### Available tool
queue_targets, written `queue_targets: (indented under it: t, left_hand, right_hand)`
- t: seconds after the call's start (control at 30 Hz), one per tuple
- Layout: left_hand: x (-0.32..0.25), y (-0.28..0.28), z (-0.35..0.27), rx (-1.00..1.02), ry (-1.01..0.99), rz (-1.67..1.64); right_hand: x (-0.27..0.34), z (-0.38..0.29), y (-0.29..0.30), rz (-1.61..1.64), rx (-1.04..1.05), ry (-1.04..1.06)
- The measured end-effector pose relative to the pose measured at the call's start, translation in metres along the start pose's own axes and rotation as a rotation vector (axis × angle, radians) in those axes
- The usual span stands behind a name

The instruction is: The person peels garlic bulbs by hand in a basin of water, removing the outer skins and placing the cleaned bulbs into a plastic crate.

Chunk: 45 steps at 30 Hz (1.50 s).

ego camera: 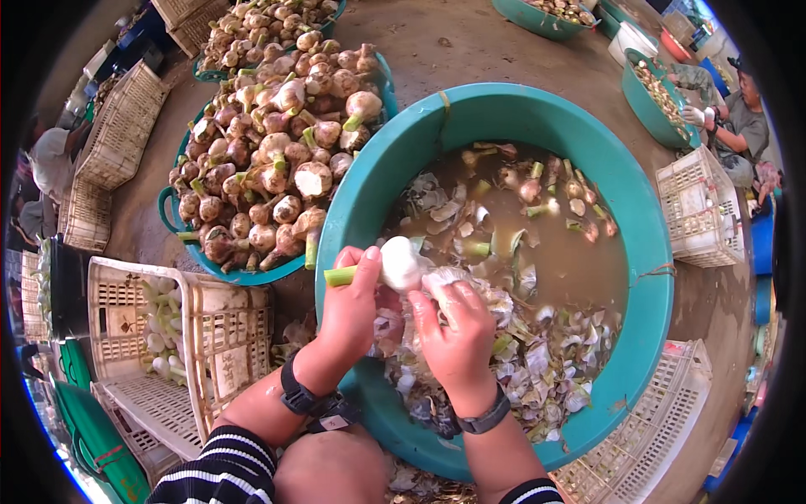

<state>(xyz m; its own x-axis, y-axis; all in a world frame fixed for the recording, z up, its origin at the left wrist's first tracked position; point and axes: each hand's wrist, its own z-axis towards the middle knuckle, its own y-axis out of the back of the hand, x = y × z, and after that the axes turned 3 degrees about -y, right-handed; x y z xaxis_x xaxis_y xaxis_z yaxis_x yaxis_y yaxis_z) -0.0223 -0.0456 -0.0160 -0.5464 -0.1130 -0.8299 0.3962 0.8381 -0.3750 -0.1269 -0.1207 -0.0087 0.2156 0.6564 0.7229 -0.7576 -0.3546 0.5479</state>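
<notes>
My left hand point(350, 302) grips a white garlic bulb point(400, 264) by its base and its short green stem point(340, 276). Close beside it, my right hand point(458, 324) pinches a piece of papery garlic skin point(444, 277) at the bulb's right side. Both hands are over a large green plastic tub point(639, 372). Murky brown water point(567, 271) fills its far part, with several small unpeeled garlic bulbs point(530, 190) floating in it. A heap of wet garlic skins point(541, 384) lies in the near part of the tub.
Unpeeled garlic bulbs point(271, 157) are piled in a tub at the upper left. A plastic crate point(227, 353) at left holds white garlic. Other crates point(636, 435) point(699, 208) stand at right, where a person point(743, 126) sits by another green tub point(652, 113).
</notes>
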Motion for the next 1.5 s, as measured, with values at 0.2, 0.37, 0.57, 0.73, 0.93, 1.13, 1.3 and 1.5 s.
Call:
queue_targets:
  t: [0.2, 0.37, 0.57, 0.73, 0.93, 1.13, 1.3, 1.5]
  left_hand:
    - [-0.002, 0.0, -0.004, 0.042, -0.326, 0.367]
    - [-0.001, 0.002, -0.002, 0.069, -0.119, 0.285]
    - [0.0, 0.009, 0.004, 0.05, 0.283, -0.028]
    - [0.007, 0.009, 0.001, 0.221, 0.243, 0.108]
    - [0.002, 0.016, 0.003, 0.256, 0.405, -0.207]
    - [-0.02, 0.08, 0.0, 0.48, 0.243, -0.952]
    - [-0.121, 0.101, -0.026, 1.273, -0.406, -1.037]
    - [-0.071, 0.07, 0.011, 0.455, -0.084, -0.616]
  right_hand:
    - [0.008, 0.0, 0.003, 0.048, 0.016, -0.132]
    - [-0.016, 0.003, 0.0, 0.234, 0.114, -0.438]
    - [-0.056, -0.003, 0.019, 0.629, -0.143, -0.957]
    - [-0.018, -0.002, -0.004, 0.526, 0.267, -0.609]
    - [-0.027, 0.002, 0.034, 1.184, 0.127, -0.931]
    - [-0.075, -0.003, 0.021, 0.19, 0.148, -0.517]
    - [-0.182, 0.056, 0.025, 0.46, -0.244, -0.982]
    - [-0.356, 0.104, 0.01, 0.548, -0.254, -1.432]
